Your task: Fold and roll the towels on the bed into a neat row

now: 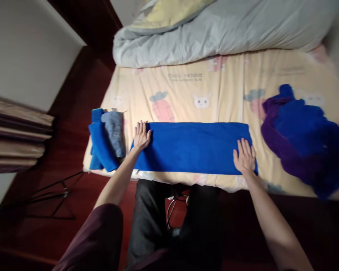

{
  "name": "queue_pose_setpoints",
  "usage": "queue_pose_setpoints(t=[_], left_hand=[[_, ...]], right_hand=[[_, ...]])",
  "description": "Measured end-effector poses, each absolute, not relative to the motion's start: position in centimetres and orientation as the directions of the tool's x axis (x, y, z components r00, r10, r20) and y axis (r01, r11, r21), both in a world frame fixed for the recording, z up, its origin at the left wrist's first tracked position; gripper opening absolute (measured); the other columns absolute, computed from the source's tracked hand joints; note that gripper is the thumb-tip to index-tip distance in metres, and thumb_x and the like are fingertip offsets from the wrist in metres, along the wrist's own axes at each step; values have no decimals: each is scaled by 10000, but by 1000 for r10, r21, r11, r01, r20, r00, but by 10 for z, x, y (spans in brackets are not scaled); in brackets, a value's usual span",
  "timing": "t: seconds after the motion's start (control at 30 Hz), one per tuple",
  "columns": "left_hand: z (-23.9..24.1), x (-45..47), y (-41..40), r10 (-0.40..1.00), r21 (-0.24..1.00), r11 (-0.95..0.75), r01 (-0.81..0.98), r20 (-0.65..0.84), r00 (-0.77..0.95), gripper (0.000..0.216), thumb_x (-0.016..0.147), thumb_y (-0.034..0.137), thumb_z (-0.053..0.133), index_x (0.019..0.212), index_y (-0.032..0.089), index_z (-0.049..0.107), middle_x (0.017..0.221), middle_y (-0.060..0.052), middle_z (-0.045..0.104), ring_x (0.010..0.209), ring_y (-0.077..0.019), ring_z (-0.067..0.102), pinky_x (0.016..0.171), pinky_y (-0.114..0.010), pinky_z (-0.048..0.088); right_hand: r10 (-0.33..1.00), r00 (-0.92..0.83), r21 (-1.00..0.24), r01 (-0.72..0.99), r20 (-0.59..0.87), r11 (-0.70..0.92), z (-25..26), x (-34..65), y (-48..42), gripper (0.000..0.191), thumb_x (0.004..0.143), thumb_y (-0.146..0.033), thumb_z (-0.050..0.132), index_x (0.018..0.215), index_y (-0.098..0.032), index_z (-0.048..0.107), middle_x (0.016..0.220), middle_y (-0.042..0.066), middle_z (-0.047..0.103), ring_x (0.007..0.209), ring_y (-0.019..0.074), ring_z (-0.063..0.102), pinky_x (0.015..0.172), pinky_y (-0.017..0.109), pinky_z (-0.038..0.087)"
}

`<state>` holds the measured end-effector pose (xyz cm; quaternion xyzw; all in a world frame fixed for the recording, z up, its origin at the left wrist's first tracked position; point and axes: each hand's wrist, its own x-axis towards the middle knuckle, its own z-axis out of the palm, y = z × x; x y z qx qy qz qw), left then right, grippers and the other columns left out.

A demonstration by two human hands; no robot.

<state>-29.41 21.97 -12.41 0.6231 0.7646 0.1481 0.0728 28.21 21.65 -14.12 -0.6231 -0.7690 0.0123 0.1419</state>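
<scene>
While covered at both ends by flat palms, lies stretched as a long strip along the near edge of the bed sheet (220,90): blue towel (192,146), smooth and folded lengthwise. Far left of the blue towel, off the bed, hangs a pleated curtain (17,139), with thin black stand legs (51,192) on the dark red floor below it. Just left of the blue towel, on the same sheet, sits a stack of folded cloths (107,139), blue beneath and grey on top; cannot tell whether touching the towel's end or a little apart. On the left end of the blue towel rests the left hand (141,136): fully open, palm down, fingers straight and close together, thumb out to the side, gripping nothing. Beyond the middle of the blue towel, across the printed carrots and rabbit, bunches a rumpled grey duvet (214,34). Nearer than the blue towel, below the bed edge, stand dark trousers (147,218). On the right near corner of the blue towel rests the right hand (244,156): likewise open, palm down, fingers slightly spread, clasping nothing. Right of the blue towel, apart across a gap of bare sheet, slumps a loose heap of blue and purple cloths (302,143), blurred at the edges.
</scene>
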Motion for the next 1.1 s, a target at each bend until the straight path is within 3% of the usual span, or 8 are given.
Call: queue_pose_setpoints(t=[0.13, 0.37, 0.57, 0.63, 0.7, 0.8, 0.97, 1.1], left_hand=[[-128, -282, 163, 994, 363, 80, 928, 45, -103, 698, 1035, 507, 363, 1635, 150, 357, 1737, -154, 207, 1629, -343, 112, 1303, -634, 132], [-130, -282, 135, 945, 414, 167, 895, 192, -265, 644, 1000, 399, 404, 1604, 179, 437, 1692, -128, 352, 1596, -298, 273, 1310, -570, 200], [-131, -277, 135, 934, 492, 114, 863, 243, -262, 647, 966, 346, 459, 1595, 191, 458, 1691, -111, 357, 1583, -329, 297, 1315, -581, 189], [-134, -278, 135, 926, 497, 97, 863, 273, -261, 644, 964, 342, 464, 1591, 199, 464, 1690, -91, 362, 1576, -332, 313, 1313, -583, 199], [-137, -279, 134, 920, 491, 85, 867, 295, -257, 650, 956, 346, 473, 1594, 229, 457, 1697, -45, 354, 1570, -331, 327, 1312, -582, 212], [-138, -280, 136, 923, 489, 107, 866, 275, -269, 673, 938, 351, 478, 1607, 298, 423, 1716, 32, 309, 1574, -318, 321, 1314, -575, 216], [-135, -279, 137, 928, 474, 132, 871, 250, -277, 667, 928, 330, 498, 1570, 150, 482, 1685, -105, 372, 1564, -339, 332, 1295, -570, 216], [-135, -279, 139, 933, 483, 135, 865, 231, -275, 667, 930, 310, 505, 1571, 129, 484, 1670, -153, 386, 1572, -340, 315, 1290, -576, 203]], right_hand=[[974, -189, -179, 961, 126, 210, -135, 283, 217, 634, 1050, -315, 336, 1656, -134, 298, 1722, 121, 292, 1608, 259, 248, 1312, 537, 187], [982, -179, -242, 952, 51, 186, -127, 281, 213, 624, 1068, -337, 315, 1660, -146, 280, 1738, 106, 258, 1617, 257, 197, 1316, 535, 133], [996, -69, -249, 965, 56, 81, -108, 281, 246, 476, 1067, -340, 359, 1449, -141, 561, 1541, 166, 534, 1418, 321, 446, 1220, 531, 289], [996, -32, -212, 976, 85, 49, -99, 284, 279, 450, 1056, -275, 356, 1409, -117, 586, 1462, 185, 588, 1355, 325, 477, 1182, 508, 330], [992, -87, -172, 980, 89, 101, -91, 286, 319, 457, 1010, -197, 406, 1420, -94, 580, 1439, 183, 604, 1342, 311, 477, 1170, 472, 352], [953, -302, -162, 942, -35, 293, -84, 287, 374, 453, 893, -128, 530, 1322, -113, 676, 1353, 140, 671, 1270, 270, 529, 1145, 403, 395], [898, -400, -131, 915, -184, 381, -87, 289, 420, 288, 763, -101, 578, 944, -162, 794, 954, 81, 753, 1001, 251, 625, 965, 349, 492], [970, -242, -66, 969, -32, 239, -98, 289, 418, 305, 806, -106, 497, 915, -158, 778, 961, 111, 743, 995, 266, 618, 955, 376, 486]])
